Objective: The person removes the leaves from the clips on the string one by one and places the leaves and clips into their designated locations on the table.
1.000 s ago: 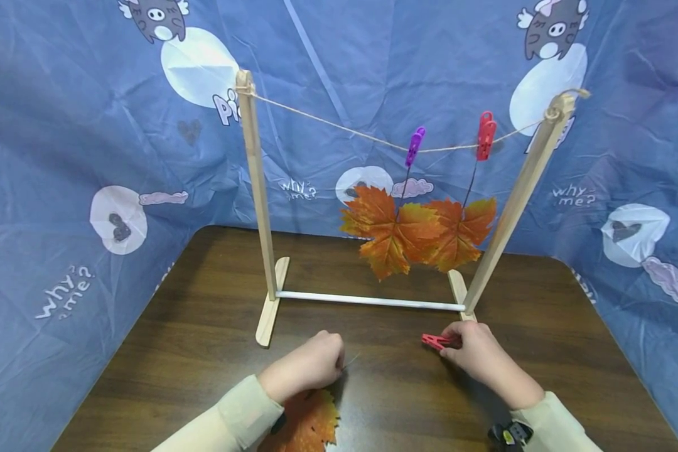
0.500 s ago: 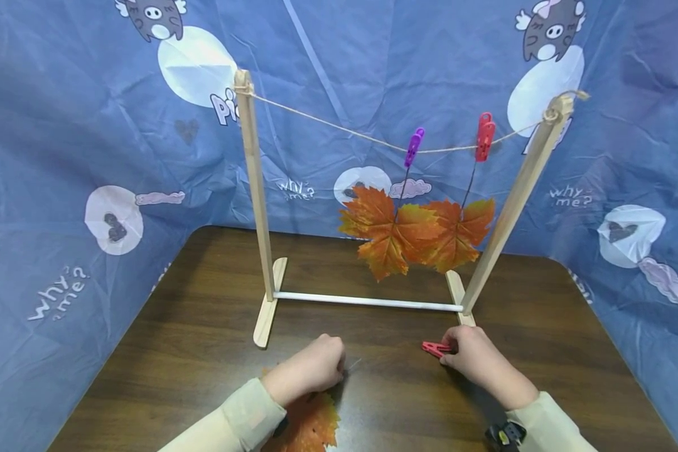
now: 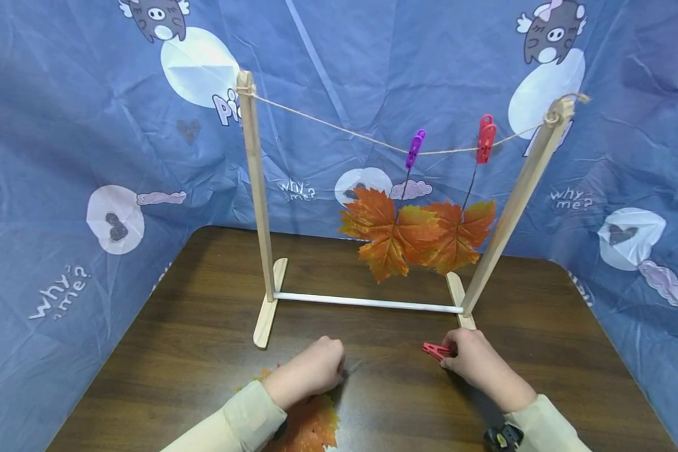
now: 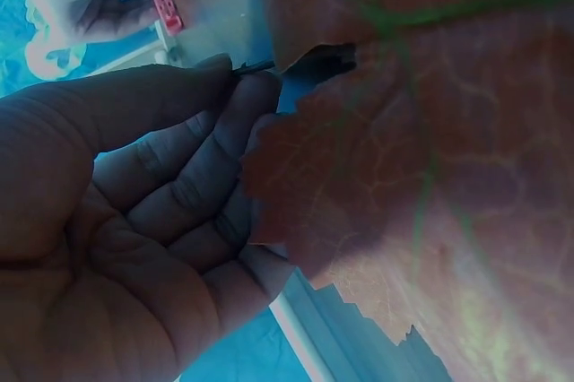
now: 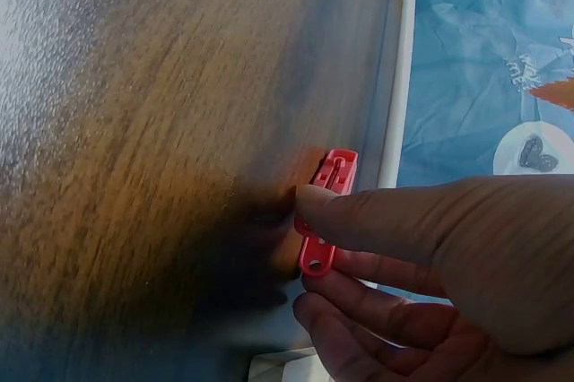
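My left hand (image 3: 312, 370) pinches the thin dark stem (image 4: 256, 67) of an orange artificial maple leaf (image 3: 312, 427) between thumb and index finger. In the left wrist view that leaf (image 4: 475, 131) fills the right side, with green veins showing. The forearm hides part of it in the head view. Just in front of the stand's right foot, my right hand (image 3: 477, 361) pinches a red clothespin (image 3: 434, 351) low over the table. Seen from the right wrist, the thumb lies across the clothespin (image 5: 336, 171) and the fingers are behind it.
A wooden stand with a left post (image 3: 257, 188), a right post (image 3: 514, 213) and a white crossbar (image 3: 367, 302) carries a sagging string (image 3: 328, 127). A purple clothespin (image 3: 415, 149) and another red clothespin (image 3: 486, 139) hold two hanging maple leaves (image 3: 392, 235). A blue printed cloth (image 3: 328, 56) backs the brown table (image 3: 203, 326).
My right hand and its clothespin have come slightly toward the front of the table. Slightly more of the leaf shows behind my left forearm; the left hand has hardly moved.
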